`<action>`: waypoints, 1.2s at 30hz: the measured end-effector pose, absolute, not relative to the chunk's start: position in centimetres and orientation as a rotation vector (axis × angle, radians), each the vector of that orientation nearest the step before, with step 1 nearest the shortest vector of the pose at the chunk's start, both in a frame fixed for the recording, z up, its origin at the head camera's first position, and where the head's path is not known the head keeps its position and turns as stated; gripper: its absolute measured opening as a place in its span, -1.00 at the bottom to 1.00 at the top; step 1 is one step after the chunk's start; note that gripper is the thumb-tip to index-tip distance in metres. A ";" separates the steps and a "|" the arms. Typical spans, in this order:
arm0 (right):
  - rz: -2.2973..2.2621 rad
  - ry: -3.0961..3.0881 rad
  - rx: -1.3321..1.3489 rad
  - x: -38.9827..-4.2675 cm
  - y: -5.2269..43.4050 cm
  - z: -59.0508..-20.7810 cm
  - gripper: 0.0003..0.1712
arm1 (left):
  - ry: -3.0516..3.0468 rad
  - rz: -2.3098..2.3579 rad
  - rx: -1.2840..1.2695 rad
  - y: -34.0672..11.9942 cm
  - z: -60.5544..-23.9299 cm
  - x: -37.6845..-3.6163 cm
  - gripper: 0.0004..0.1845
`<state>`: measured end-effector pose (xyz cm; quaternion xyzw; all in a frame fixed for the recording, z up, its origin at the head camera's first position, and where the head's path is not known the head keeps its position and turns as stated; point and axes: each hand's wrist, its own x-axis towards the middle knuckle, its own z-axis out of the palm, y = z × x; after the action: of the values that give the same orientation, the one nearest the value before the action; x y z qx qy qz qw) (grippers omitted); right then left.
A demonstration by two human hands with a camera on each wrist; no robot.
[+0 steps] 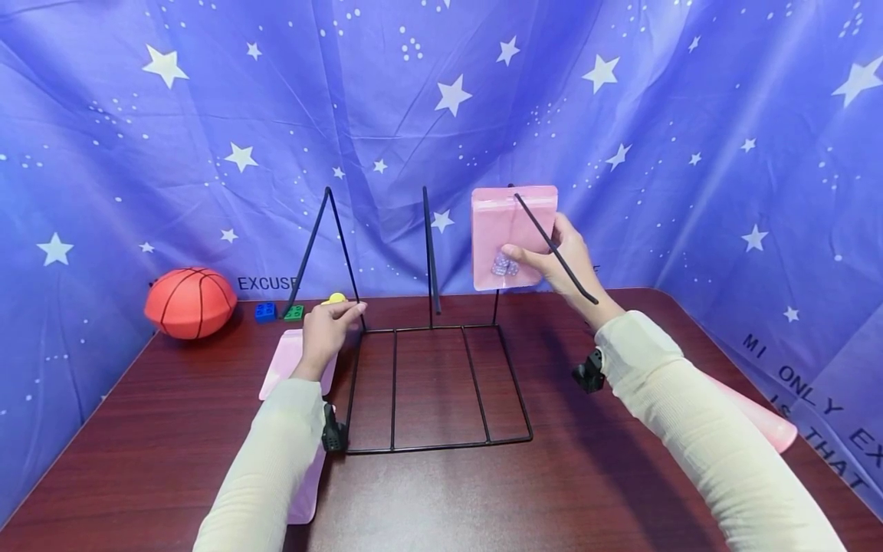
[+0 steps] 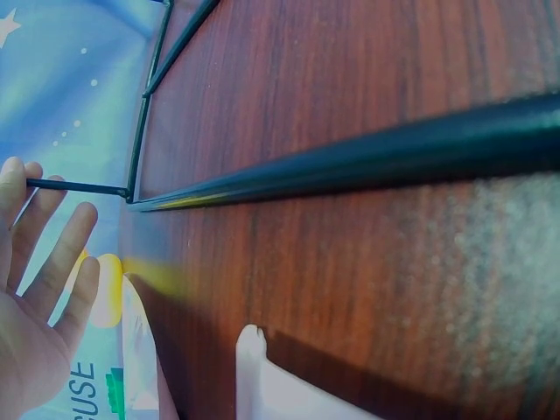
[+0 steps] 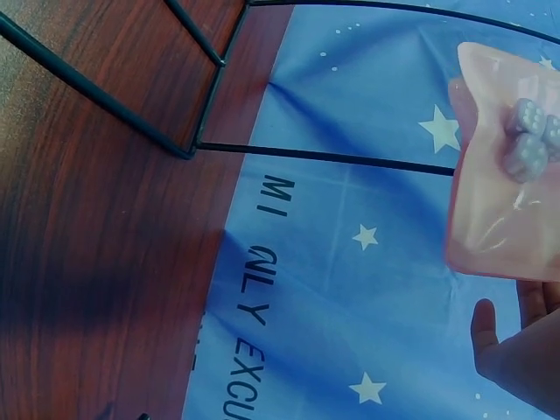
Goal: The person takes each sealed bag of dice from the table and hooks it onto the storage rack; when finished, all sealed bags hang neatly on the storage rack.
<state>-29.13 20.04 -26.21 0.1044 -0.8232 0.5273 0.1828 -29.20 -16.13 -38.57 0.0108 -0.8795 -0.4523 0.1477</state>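
Note:
My right hand pinches a pink zip bag holding small pale dice, lifted above the right end of a black wire rack. One slanted rack wire crosses in front of the bag. The right wrist view shows the same bag with the dice above my thumb. My left hand hovers by the rack's left upright with relaxed, spread fingers and holds nothing. Beneath it a second pink bag lies flat on the table.
The dark wooden table is ringed by a blue starry cloth. An orange ball, a blue block, a green block and a yellow object sit at the back left. More pink bags lie under my left forearm and at the right.

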 end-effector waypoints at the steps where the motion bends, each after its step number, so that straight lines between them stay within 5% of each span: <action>1: 1.491 -2.314 0.297 -29.1 20.0 -26.3 -0.32 | -2.531 -1.299 0.031 -16.1 -38.6 -29.2 -0.64; 20: 1.503 -2.102 0.349 -29.6 19.4 -25.9 -0.76 | -2.534 -1.279 0.021 -16.2 -38.6 -29.3 -0.64; 36: 1.463 -2.134 0.249 -30.3 18.9 -25.6 -0.53 | -2.533 -1.276 0.014 -16.2 -38.6 -29.3 -0.63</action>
<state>-30.29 18.92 -25.62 0.0922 -0.7910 0.5424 0.2678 -29.27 -16.21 -38.59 0.0050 -0.8826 -0.4447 0.1521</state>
